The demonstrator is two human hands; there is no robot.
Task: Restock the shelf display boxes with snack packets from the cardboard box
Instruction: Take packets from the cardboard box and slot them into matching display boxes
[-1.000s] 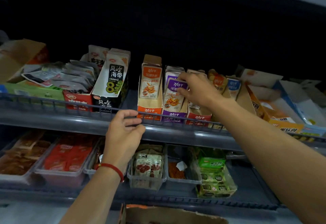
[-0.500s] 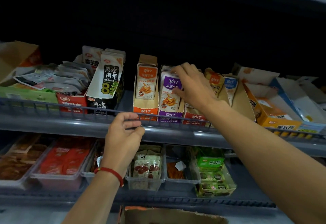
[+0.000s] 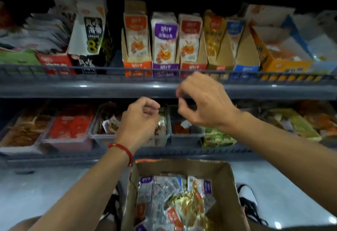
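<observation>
An open cardboard box stands below me, with several mixed snack packets in it. On the upper shelf stand upright display boxes with packets in them: orange, purple, red, yellow and blue. My left hand, with a red string at the wrist, hovers in front of the lower shelf with its fingers curled into a fist and holds nothing. My right hand hangs in the air just below the upper shelf rail; its fingers are loosely bent and hold nothing.
Left on the upper shelf are a black-and-white box and a fan of loose packets; right are open orange and blue cartons. The lower shelf has clear bins of red and brown snacks and green packets.
My right hand has left the purple and red display boxes and dropped below the rail. My left hand has let go of the rail. The view tilted down, showing the cardboard box.
</observation>
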